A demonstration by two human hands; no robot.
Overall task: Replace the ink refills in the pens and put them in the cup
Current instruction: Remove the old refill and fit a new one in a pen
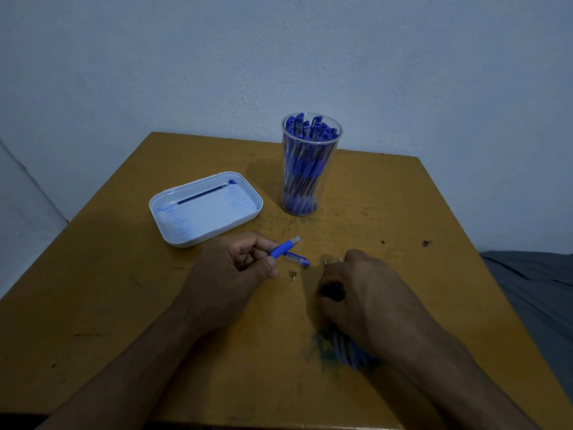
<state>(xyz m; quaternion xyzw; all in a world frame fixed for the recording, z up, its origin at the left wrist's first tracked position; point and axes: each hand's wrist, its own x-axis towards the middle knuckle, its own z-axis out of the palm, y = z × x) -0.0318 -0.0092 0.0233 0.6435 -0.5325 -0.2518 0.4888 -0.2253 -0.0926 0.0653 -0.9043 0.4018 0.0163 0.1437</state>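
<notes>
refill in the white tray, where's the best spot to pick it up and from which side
Pinch the refill near the middle of its thin shaft, coming straight down from above. It lies flat and diagonal along the white tray's far wall, so that raised rim blocks a far-side approach, and the blue blob at its right end looks like ink, best avoided.

Refill bundle [350, 352] mostly under right hand [366, 293]
</notes>
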